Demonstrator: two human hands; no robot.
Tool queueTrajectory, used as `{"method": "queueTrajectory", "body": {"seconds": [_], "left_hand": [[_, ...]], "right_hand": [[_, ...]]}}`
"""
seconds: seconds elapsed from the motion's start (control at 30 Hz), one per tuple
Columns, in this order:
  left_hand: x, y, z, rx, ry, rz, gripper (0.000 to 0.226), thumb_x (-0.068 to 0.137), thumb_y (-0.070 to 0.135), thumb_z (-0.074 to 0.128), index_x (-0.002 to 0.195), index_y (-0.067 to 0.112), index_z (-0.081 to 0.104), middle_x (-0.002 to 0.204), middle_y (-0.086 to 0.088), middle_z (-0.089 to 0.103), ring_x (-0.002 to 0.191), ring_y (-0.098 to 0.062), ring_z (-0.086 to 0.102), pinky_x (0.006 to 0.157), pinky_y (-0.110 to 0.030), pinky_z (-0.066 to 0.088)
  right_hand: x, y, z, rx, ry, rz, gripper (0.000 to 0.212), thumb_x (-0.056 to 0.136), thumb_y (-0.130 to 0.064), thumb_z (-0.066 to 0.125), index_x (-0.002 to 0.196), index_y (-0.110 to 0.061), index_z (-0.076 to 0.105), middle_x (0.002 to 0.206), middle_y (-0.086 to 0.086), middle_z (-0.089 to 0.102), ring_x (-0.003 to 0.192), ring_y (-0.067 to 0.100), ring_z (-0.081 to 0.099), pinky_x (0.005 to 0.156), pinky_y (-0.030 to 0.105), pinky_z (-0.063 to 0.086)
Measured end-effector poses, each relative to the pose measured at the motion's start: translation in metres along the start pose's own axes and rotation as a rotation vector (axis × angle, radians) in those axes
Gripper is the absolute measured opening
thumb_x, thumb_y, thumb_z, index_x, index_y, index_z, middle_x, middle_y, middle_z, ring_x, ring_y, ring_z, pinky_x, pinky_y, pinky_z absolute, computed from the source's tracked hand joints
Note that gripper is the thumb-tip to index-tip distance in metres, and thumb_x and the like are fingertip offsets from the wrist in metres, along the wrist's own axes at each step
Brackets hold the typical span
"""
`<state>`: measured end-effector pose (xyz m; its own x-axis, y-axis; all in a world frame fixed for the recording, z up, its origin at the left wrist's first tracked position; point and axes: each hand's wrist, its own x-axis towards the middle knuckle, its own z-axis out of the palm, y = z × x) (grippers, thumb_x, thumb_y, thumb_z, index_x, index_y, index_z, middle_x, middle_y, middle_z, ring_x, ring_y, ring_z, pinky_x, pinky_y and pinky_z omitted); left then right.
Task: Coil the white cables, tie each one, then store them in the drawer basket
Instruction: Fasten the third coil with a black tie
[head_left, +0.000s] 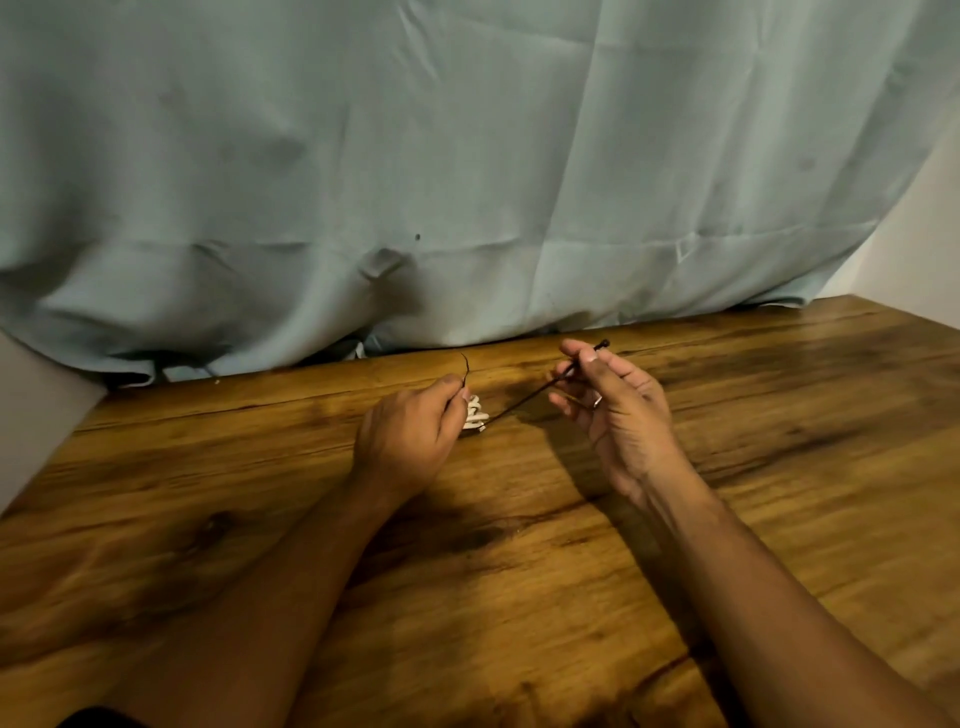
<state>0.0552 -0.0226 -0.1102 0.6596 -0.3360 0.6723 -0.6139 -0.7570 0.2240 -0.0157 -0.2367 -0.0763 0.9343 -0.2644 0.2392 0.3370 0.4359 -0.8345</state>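
Shows a wood-grain table (779, 519) from above, with a blue-grey cloth (467, 130) hanging behind its far edge.

Left of centre, shows the left hand (410, 436), fingers curled round a small coil of white cable (475, 415), mostly hidden behind the knuckles. Cannot tell whether the coil touches the tabletop or sits just above it. Pinches, with the same fingertips, the thin tail of a black tie (524, 400), which pokes up past them.

Moving right, follows the tie from under the coil, slanting up and across the gap between the hands.

Right of centre, shows the right hand (618, 410), palm turned inward, thumb and forefinger nipping the tie just short of its knobbed head, other fingers loosely spread.

Reads as partway through the tying step: this cable coiled, the tie passed round the bundle, both ends apart and not yet joined or drawn tight. Leaves the cinching and the storing to do. Shows no drawer basket and no other cables, so cannot say how many are finished or waiting.
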Motion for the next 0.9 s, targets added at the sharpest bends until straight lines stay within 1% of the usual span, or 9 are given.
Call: {"method": "queueTrajectory", "body": {"seconds": [0.07, 0.17, 0.27, 0.33, 0.4, 0.5, 0.57, 0.63, 0.9], "left_hand": [[0.000, 0.000, 0.001, 0.028, -0.005, 0.028, 0.034, 0.100, 0.051, 0.028, 0.093, 0.026, 0.050, 0.068, -0.004, 0.064, 0.065, -0.035, 0.063, 0.055, -0.040, 0.049], [-0.001, 0.002, -0.002, 0.053, -0.010, 0.051, 0.037, 0.100, 0.052, 0.026, 0.095, 0.027, 0.054, 0.069, -0.003, 0.065, 0.065, -0.033, 0.063, 0.054, -0.037, 0.045], [-0.001, 0.006, -0.007, 0.104, -0.010, 0.102, 0.034, 0.103, 0.046, 0.035, 0.103, 0.026, 0.062, 0.069, -0.004, 0.067, 0.065, -0.033, 0.065, 0.053, -0.032, 0.032], [-0.002, 0.008, -0.008, 0.143, 0.008, 0.159, 0.030, 0.102, 0.042, 0.041, 0.102, 0.025, 0.065, 0.067, -0.003, 0.067, 0.061, -0.034, 0.065, 0.053, -0.029, 0.027], [-0.001, 0.010, -0.009, 0.189, 0.016, 0.211, 0.032, 0.100, 0.044, 0.038, 0.101, 0.026, 0.064, 0.067, -0.001, 0.068, 0.059, -0.033, 0.066, 0.051, -0.028, 0.026], [0.000, 0.012, -0.009, 0.230, 0.002, 0.281, 0.032, 0.100, 0.045, 0.035, 0.102, 0.026, 0.061, 0.066, 0.000, 0.068, 0.057, -0.031, 0.065, 0.049, -0.027, 0.024], [0.000, 0.014, -0.010, 0.242, -0.019, 0.307, 0.032, 0.101, 0.045, 0.033, 0.100, 0.026, 0.058, 0.068, 0.000, 0.067, 0.060, -0.030, 0.065, 0.049, -0.029, 0.024], [0.000, 0.015, -0.010, 0.234, -0.044, 0.321, 0.033, 0.101, 0.047, 0.029, 0.100, 0.026, 0.056, 0.074, 0.000, 0.069, 0.068, -0.029, 0.066, 0.051, -0.031, 0.025], [0.001, 0.017, -0.007, 0.171, -0.094, 0.392, 0.023, 0.102, 0.044, 0.035, 0.102, 0.028, 0.051, 0.075, 0.001, 0.069, 0.071, -0.029, 0.066, 0.052, -0.033, 0.039]], "right_hand": [[0.001, 0.000, 0.000, 0.063, -0.005, -0.009, 0.024, 0.103, -0.015, 0.055, 0.120, -0.004, 0.069, 0.084, 0.004, 0.072, 0.081, 0.017, 0.072, 0.077, 0.029, 0.060], [0.001, -0.001, 0.001, 0.081, 0.034, -0.026, 0.025, 0.101, -0.011, 0.059, 0.122, -0.001, 0.069, 0.079, 0.004, 0.069, 0.067, 0.014, 0.068, 0.062, 0.022, 0.058], [0.001, 0.003, 0.000, -0.034, 0.077, -0.070, 0.022, 0.096, -0.007, 0.066, 0.117, -0.001, 0.071, 0.078, 0.005, 0.071, 0.057, 0.011, 0.062, 0.049, 0.018, 0.046], [0.001, 0.004, -0.001, -0.141, 0.080, -0.122, 0.019, 0.095, -0.006, 0.069, 0.113, -0.004, 0.073, 0.078, 0.003, 0.073, 0.053, 0.007, 0.058, 0.047, 0.015, 0.040], [0.000, 0.005, 0.000, -0.215, 0.062, -0.170, 0.015, 0.094, -0.003, 0.069, 0.108, -0.004, 0.074, 0.075, 0.000, 0.073, 0.051, 0.004, 0.054, 0.046, 0.013, 0.039], [-0.001, 0.008, 0.000, -0.296, 0.020, -0.209, 0.017, 0.093, -0.001, 0.070, 0.109, 0.003, 0.074, 0.075, -0.002, 0.074, 0.058, 0.000, 0.060, 0.054, 0.010, 0.045], [-0.001, 0.010, 0.000, -0.366, -0.039, -0.224, 0.015, 0.091, -0.002, 0.072, 0.105, -0.003, 0.078, 0.086, 0.002, 0.079, 0.076, 0.005, 0.070, 0.069, 0.015, 0.054], [-0.001, 0.011, 0.000, -0.443, -0.086, -0.252, 0.014, 0.090, -0.002, 0.074, 0.099, -0.011, 0.080, 0.093, 0.002, 0.080, 0.089, 0.009, 0.072, 0.081, 0.021, 0.055], [-0.005, 0.010, 0.003, -0.488, -0.146, -0.238, 0.017, 0.089, -0.002, 0.075, 0.095, -0.017, 0.080, 0.094, -0.002, 0.081, 0.093, 0.008, 0.074, 0.083, 0.018, 0.054]]}}
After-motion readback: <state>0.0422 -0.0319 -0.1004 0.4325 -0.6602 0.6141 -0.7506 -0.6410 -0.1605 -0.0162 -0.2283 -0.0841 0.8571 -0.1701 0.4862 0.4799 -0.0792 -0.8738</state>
